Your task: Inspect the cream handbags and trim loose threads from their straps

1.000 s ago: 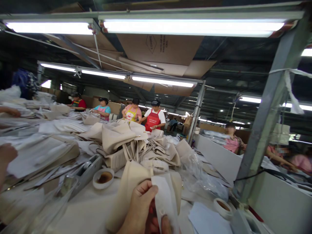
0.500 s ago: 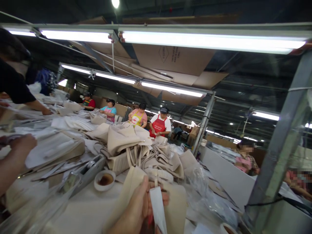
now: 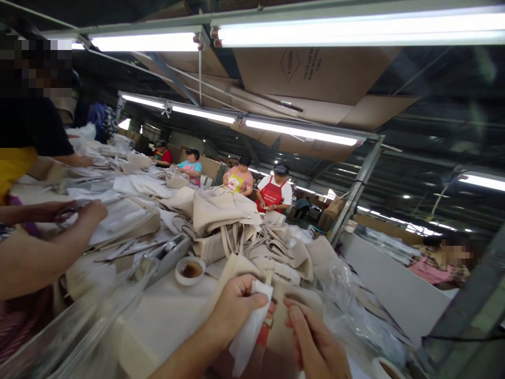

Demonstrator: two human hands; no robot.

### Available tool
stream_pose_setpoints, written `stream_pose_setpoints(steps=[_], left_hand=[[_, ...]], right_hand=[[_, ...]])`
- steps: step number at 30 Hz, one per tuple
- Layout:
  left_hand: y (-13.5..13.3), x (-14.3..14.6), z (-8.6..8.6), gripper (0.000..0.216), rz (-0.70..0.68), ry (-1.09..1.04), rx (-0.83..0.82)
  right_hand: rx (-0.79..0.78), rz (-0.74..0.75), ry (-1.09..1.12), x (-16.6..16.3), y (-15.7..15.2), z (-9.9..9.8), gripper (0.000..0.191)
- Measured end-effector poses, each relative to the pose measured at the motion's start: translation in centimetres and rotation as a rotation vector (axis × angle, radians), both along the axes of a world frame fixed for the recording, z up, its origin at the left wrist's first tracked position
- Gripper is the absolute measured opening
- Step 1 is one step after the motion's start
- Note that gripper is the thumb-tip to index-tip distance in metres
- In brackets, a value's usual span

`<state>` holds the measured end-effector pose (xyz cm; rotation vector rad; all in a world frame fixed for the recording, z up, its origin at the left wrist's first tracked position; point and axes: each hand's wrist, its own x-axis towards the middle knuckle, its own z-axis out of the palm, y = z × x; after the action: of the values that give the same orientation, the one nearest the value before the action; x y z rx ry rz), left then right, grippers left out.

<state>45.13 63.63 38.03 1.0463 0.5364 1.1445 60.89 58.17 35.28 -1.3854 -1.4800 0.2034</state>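
The left hand (image 3: 235,304) pinches the white strip (image 3: 248,332), likely light, limp, best held by its edge; the right hand's (image 3: 313,337) grip is unclear.

Near me I see the person's bare left hand (image 3: 238,301), with rounded knuckles, and its bare, smooth forearm (image 3: 189,348). To its right is the bare right hand (image 3: 315,337), the thumb (image 3: 303,326) long and slender.

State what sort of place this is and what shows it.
Probably a factory workshop, perhaps for bags: a heap of what look like beige bags, aproned workers beyond it, and long tube lights overhead.
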Motion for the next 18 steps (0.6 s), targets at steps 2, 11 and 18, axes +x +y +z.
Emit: stream_pose_setpoints(steps=[2,11,18], left_hand=[[0.2,-0.1,-0.3,0.032,0.015,-0.007,0.045],[0.7,0.2,-1.3,0.035,0.107,-0.103,0.006],[0.9,1.6,-1.6,0.034,0.307,-0.133,0.094]], right_hand=[[-0.022,0.017,-0.006,-0.5,1.2,2.2,0.037],[-0.087,0.196,0.130,-1.8,4.1,3.0,0.035],[-0.106,0.194,0.319,-2.3,4.4,1.9,0.036]])
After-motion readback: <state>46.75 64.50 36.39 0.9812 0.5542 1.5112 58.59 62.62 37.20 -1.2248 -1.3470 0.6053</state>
